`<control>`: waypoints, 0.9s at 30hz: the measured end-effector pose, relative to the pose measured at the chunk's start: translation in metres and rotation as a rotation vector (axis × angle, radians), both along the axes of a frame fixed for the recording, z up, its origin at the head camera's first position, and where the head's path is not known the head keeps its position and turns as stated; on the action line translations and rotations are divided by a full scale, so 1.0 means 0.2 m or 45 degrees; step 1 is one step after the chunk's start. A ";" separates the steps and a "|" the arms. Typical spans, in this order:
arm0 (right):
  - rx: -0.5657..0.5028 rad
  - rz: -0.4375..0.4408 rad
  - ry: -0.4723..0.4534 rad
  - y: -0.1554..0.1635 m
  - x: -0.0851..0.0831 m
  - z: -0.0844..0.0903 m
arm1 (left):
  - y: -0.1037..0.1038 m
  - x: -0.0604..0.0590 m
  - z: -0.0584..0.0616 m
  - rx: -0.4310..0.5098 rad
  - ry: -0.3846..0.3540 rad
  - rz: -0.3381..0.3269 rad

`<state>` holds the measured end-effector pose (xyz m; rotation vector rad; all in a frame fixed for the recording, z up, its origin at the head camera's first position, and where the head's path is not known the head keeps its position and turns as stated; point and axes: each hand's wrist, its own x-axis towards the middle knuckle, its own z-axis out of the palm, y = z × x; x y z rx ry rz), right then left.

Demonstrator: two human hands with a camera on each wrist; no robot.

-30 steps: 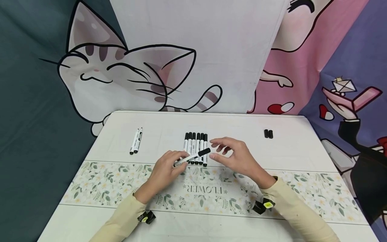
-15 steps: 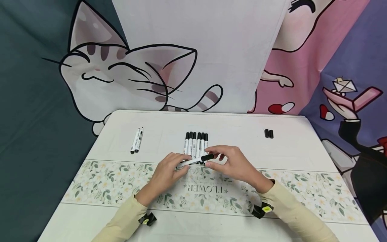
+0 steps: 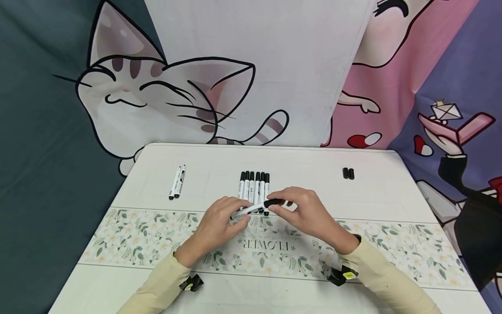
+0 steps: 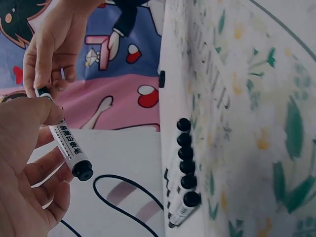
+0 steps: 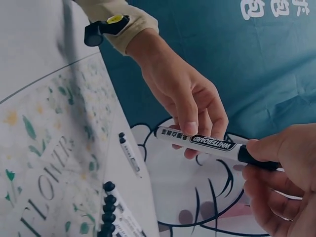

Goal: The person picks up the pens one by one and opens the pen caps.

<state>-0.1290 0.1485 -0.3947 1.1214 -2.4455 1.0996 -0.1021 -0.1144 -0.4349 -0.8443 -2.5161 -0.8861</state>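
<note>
Toward the far left corner of the tabletop [image 3: 157, 244] you have two uncapped markers [image 3: 176, 182] lying side by side, touching. Your left hand [image 3: 219, 224] hovers over the floral band near the middle, fingers curled round the white barrel of a whiteboard marker [image 3: 251, 208] (the right wrist view shows "WHITEBOARD" printed on it), which is held off the surface and tilted, its capped end up to the right. Just behind the marker, a row of six capped markers [image 3: 254, 188] lies parallel, caps toward the far edge. Your right hand [image 3: 307, 213] meets the left one, thumb and fingertips pinching the marker's black cap [image 3: 273, 203]. Well apart, toward the far right corner, two loose black caps [image 3: 348, 173] lie together.
</note>
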 end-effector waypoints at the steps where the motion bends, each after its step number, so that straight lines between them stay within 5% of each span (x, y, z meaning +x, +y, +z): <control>1: -0.011 -0.006 0.013 0.00 0.00 0.01 | 0.01 0.00 0.01 0.004 0.022 -0.006; 13: -0.121 -0.080 0.019 -0.02 0.03 0.02 | 0.06 -0.01 0.01 0.087 0.185 0.042; 27: -0.081 -0.036 -0.030 0.00 0.04 -0.03 | 0.04 0.00 -0.03 0.102 0.052 0.021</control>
